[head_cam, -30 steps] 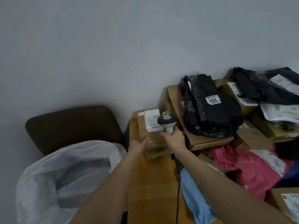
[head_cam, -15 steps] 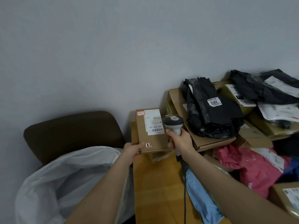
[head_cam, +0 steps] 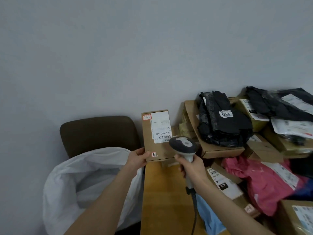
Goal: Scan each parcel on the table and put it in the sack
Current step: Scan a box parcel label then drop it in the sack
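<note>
Now, held up just right of the sack point(head_cam: 81, 184): a small brown box point(head_cam: 157, 150) with a white label and a little red tag. Pinched at its bottom corner by the left hand point(head_cam: 137, 158). Further right of the sack, right hand point(head_cam: 191, 167) fingers curled tight round a grey scanner point(head_cam: 183, 145).

I read this as a small parcel depot or mailroom. At three o'clock my counter point(head_cam: 162, 200) is heaped with labelled cardboard boxes point(head_cam: 220, 150), black mailers point(head_cam: 225, 129) and a pink mailer point(head_cam: 257, 182). A corded barcode scanner point(head_cam: 183, 144) shows near centre, a white sack point(head_cam: 81, 184) gapes at seven o'clock, and a bare grey wall point(head_cam: 118, 56) backs it all.
</note>
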